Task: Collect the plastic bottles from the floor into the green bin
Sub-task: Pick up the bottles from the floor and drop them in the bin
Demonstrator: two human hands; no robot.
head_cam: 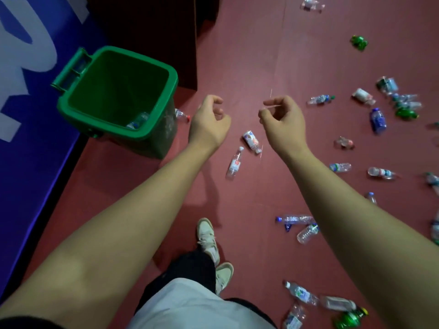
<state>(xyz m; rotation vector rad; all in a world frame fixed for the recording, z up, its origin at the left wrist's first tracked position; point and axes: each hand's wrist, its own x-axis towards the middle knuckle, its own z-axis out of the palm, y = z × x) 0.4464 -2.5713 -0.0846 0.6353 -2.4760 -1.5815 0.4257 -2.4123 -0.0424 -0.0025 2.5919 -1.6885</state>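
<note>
The green bin (71, 108) stands open at the left, with a clear bottle (140, 119) lying at its bottom. Both my arms reach forward above the red floor. My left hand (209, 122) hangs just right of the bin with loosely curled fingers and holds nothing. Further right, my right hand (282, 119) is likewise loosely curled and empty. Below and between the hands lie a clear bottle with a red label (235, 162) and a small white bottle (251, 141). Another bottle (181, 115) rests against the bin's right side.
Several more plastic bottles are scattered over the floor to the right, among them a blue one (377, 121) and green ones (358, 42). A blue banner wall (28, 162) runs along the left. A dark cabinet (166, 32) stands behind the bin. My shoes (209, 238) are below.
</note>
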